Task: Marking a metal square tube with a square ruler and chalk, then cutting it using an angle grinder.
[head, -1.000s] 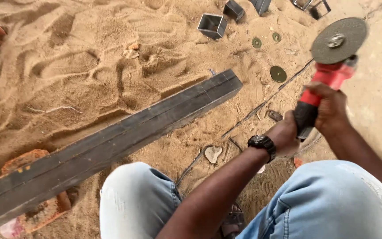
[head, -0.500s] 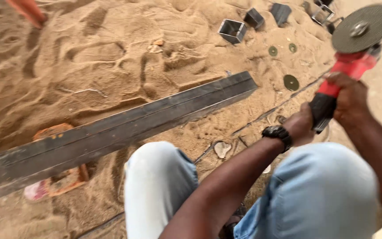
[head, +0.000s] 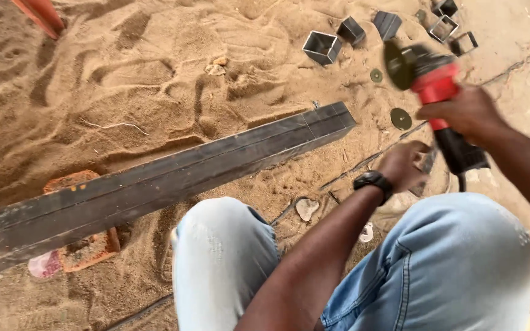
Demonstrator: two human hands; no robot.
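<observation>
I note the right hand (head: 467, 113) clamped on the red angle grinder (head: 433, 92), held above the sand. The left hand (head: 403, 164), loosely curled, holds nothing that I can see. The long steel tube (head: 173, 178) lies left of both hands, running lower-left to upper-right; its cut end is nearest the left hand.

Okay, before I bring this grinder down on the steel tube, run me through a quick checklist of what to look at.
1. Grip: right hand on the red angle grinder; left hand near its rear, contact unclear: cannot tell.
2. Disc: blurred in the picture, its state unreadable: cannot tell.
3. Steel tube: lies on a brick and loose sand, nothing clamps it: not ok.
4. Hand protection: both hands bare: not ok.
5. Knees: close beside the tube: not ok.
6. Loose discs and cut-offs on the sand: apart from the tube: ok.
</observation>
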